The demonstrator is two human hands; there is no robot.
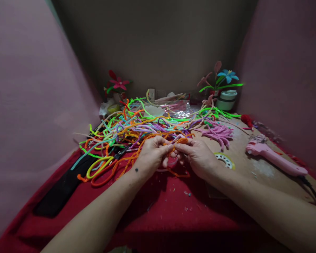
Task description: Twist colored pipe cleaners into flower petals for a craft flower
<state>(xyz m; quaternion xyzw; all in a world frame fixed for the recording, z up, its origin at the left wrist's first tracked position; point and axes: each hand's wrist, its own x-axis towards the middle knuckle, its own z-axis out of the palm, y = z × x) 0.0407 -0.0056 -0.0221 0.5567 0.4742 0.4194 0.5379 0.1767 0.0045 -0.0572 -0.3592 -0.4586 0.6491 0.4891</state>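
Note:
My left hand (152, 154) and my right hand (196, 154) meet at the middle of the table, fingers pinched together on an orange pipe cleaner (180, 141) that is bent between them. Its loose end trails down onto the red cloth (158, 207). Just beyond my hands lies a big tangle of pipe cleaners (137, 128) in green, orange, purple, yellow and blue. A bundle of pink pipe cleaners (217, 133) lies to the right of the tangle.
A pink glue gun (275, 160) with a black cord lies at the right. A tape roll (225, 160) sits beside my right hand. Pipe-cleaner flowers stand at the back left (118, 84) and in a white pot (226, 100). A black case (65, 186) lies left.

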